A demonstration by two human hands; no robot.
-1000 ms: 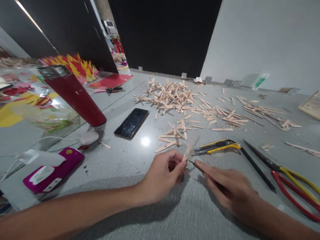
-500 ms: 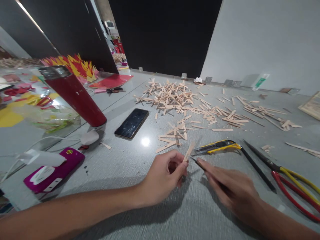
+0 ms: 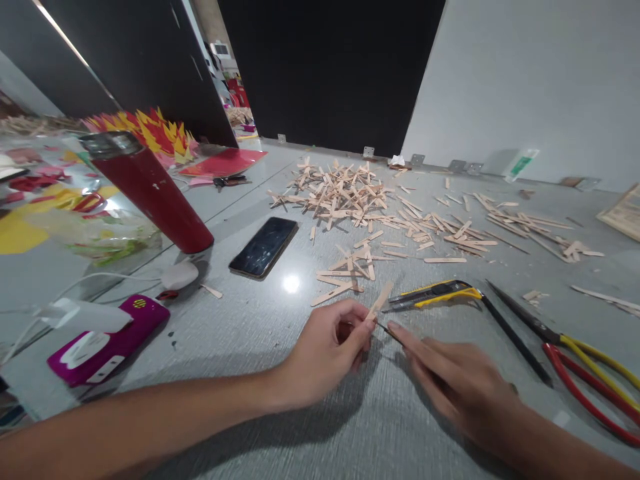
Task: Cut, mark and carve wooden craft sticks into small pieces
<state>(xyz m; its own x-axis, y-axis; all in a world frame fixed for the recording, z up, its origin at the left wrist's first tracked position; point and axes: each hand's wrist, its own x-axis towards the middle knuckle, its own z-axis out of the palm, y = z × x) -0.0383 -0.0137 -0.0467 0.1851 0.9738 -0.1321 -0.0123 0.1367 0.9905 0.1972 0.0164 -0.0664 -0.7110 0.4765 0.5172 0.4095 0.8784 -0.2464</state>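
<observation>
My left hand (image 3: 327, 353) is closed, its thumb and fingers pinching a short wooden craft stick (image 3: 381, 300) that tilts up to the right. Close by on the right, my right hand (image 3: 460, 380) grips a slim dark pointed tool (image 3: 391, 331); most of it is hidden in the palm, so its exact kind cannot be told. The tip of this tool meets the stick's lower end beside my left fingertips. Just beyond my hands lies a yellow and black box cutter (image 3: 440, 291). Several craft stick pieces (image 3: 343, 279) lie in front of my left hand.
A large heap of craft sticks (image 3: 340, 190) spreads over the grey table (image 3: 240, 427). Scissors (image 3: 575, 347) with red and yellow handles lie at the right, beside a black rod (image 3: 517, 340). Leftward are a phone (image 3: 264, 247), a red flask (image 3: 150, 193) and a purple power bank (image 3: 113, 340).
My right hand has shifted slightly left, bringing the tool's tip lower along the stick, toward my left fingertips. The stick looks less blurred. My left hand has barely moved.
</observation>
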